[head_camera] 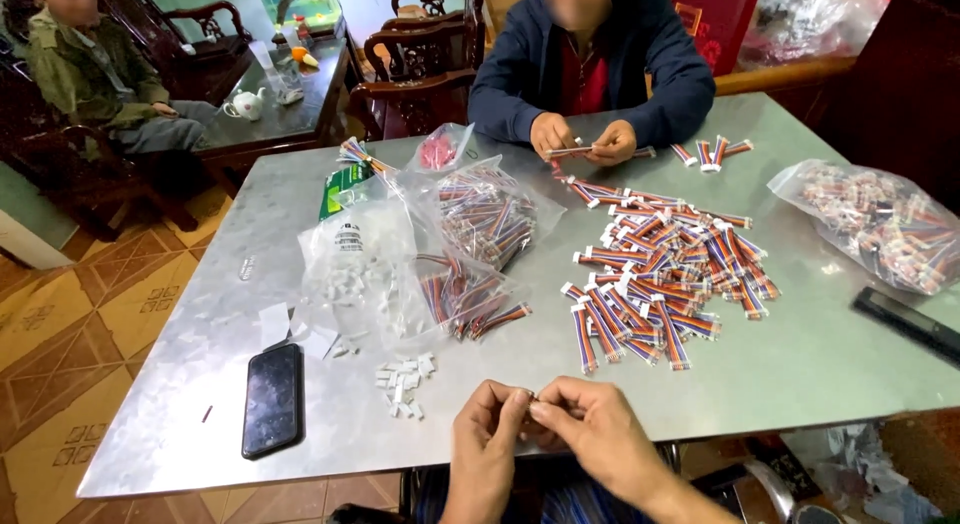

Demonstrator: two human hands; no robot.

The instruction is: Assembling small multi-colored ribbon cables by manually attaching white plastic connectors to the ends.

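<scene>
Two hands meet at the near edge of the worktop (pixel 780 374), fingertips pinched together on one tiny piece between them. Left hand (pixel 487 429) and right hand (pixel 590 424) touch at the tips; the small part (pixel 531 396) sits right in that pinch, mostly hidden, too small to tell its kind or long axis. Both sets of fingers are closed on it, thumbs against forefingers. Neither hand is clearly nearer; it lies at the joint tip line.

Placed from the hands: small white connector pieces (pixel 405 376) lie just up-left of the left hand, nearest loose stock. Black phone (pixel 272 399) is further left, flat on the worktop. Big pile of striped ribbon cables (pixel 660 274) is up and right, well apart from the hands, cables mostly fanned lengthwise toward the near edge. Clear bags of cables (pixel 470 254) are straight up from the hands, and another clear bag (pixel 885 229) sits far right. A dark flat bar (pixel 905 322) lies right of the pile.

Across the worktop another person's hands (pixel 585 141) hold a cable. A third person sits far left, away from the worktop.
</scene>
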